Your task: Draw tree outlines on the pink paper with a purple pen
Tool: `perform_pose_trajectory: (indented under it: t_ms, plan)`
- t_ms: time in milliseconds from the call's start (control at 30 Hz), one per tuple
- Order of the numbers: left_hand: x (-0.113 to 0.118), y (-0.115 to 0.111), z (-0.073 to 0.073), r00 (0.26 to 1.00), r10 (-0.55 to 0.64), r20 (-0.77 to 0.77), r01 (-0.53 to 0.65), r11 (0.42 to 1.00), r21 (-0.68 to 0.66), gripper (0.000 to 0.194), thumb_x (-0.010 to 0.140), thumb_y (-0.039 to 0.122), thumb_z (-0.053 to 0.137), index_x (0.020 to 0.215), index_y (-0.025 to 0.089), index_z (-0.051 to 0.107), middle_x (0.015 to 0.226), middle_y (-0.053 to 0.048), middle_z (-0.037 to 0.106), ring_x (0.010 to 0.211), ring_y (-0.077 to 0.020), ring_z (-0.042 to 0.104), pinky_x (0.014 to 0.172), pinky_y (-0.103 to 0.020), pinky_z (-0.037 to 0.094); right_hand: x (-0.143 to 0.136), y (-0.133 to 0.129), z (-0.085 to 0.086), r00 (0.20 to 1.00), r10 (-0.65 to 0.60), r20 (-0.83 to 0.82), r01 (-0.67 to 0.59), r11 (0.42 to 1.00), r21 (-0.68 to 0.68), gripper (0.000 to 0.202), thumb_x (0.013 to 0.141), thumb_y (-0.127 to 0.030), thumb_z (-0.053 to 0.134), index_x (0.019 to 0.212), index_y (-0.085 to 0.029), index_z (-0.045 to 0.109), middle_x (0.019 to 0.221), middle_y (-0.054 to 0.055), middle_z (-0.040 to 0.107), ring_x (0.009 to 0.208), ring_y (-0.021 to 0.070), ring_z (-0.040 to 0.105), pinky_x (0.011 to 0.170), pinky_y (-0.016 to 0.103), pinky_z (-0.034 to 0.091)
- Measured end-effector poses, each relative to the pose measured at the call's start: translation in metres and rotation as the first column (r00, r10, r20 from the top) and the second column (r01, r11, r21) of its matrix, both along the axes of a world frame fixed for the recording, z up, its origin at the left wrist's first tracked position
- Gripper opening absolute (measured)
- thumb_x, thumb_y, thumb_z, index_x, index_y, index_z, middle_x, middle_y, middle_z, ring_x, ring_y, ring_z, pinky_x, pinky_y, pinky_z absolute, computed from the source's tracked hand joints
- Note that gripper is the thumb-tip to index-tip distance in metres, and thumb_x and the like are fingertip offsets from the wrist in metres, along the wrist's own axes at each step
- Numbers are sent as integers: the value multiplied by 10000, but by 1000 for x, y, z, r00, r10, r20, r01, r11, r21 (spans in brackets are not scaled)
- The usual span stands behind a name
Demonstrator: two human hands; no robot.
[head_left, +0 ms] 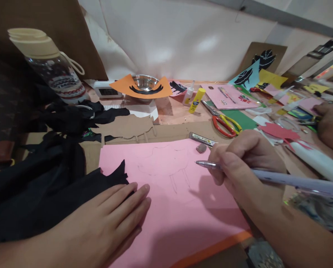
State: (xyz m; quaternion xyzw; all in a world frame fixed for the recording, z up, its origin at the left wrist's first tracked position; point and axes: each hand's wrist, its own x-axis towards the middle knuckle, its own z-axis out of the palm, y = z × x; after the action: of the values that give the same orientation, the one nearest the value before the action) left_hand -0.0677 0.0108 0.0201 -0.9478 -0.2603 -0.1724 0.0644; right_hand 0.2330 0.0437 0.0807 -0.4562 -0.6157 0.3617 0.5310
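Observation:
A sheet of pink paper [161,216] lies in front of me, with a faint pencil outline of a body and legs drawn on it. My left hand [119,219] rests flat on its left side, fingers stretched out, partly over a piece of black cloth or paper [79,193]. In my right hand [244,160] is a mechanical pencil [289,178] with a pale barrel. Its tip points left, just above the sheet, to the right of the drawing. By that tip lie a grey eraser [201,149] and a lead case [202,140].
A brown cardboard cutout [127,126] lies behind the sheet. Farther back are scissors [228,124], a glue stick [197,100], a metal bowl [145,82], a white clock [107,89] and a bottle [54,70]. Another person's hand [332,124] is at right.

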Motion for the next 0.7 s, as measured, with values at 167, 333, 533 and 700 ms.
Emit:
perform_pose_trajectory:
  t_ms: [167, 333, 533, 700]
  plan:
    - [-6, -1, -5, 991, -103, -82, 105, 994, 22, 328, 1109, 270, 523, 1347, 201, 738, 1461, -51, 767, 1327, -280, 632, 1150, -466, 406, -14, 9, 2, 989, 148, 19, -143, 974, -175, 248, 945, -268, 838, 831, -280, 619, 668, -41, 626, 533, 150, 551, 511, 301, 434]
    - [-10, 1, -1, 991, -92, -100, 95, 995, 20, 436, 973, 324, 705, 1377, 159, 698, 1484, -83, 756, 1284, -302, 649, 1119, -466, 428, -34, 18, 0, 974, 220, 54, -183, 905, -384, 280, 860, -287, 868, 790, -266, 598, 671, -33, 622, 559, 154, 565, 514, 287, 454]
    - [-8, 0, 7, 994, -76, -74, 78, 997, 26, 467, 946, 203, 588, 1398, 138, 689, 1460, -75, 770, 1249, -282, 679, 1089, -432, 463, -47, 13, -27, 988, 149, 44, -107, 858, -501, 355, 907, -244, 807, 756, -279, 487, 593, -69, 549, 513, 138, 502, 470, 266, 370]
    - [1, 3, 7, 997, -34, -72, 39, 997, 60, 433, 937, 105, 538, 1316, 155, 739, 1393, -62, 797, 1193, -257, 688, 1056, -410, 467, -52, 16, -50, 968, 251, 3, -208, 807, -553, 358, 972, -274, 728, 767, -280, 433, 570, -104, 476, 488, 118, 424, 468, 263, 329]
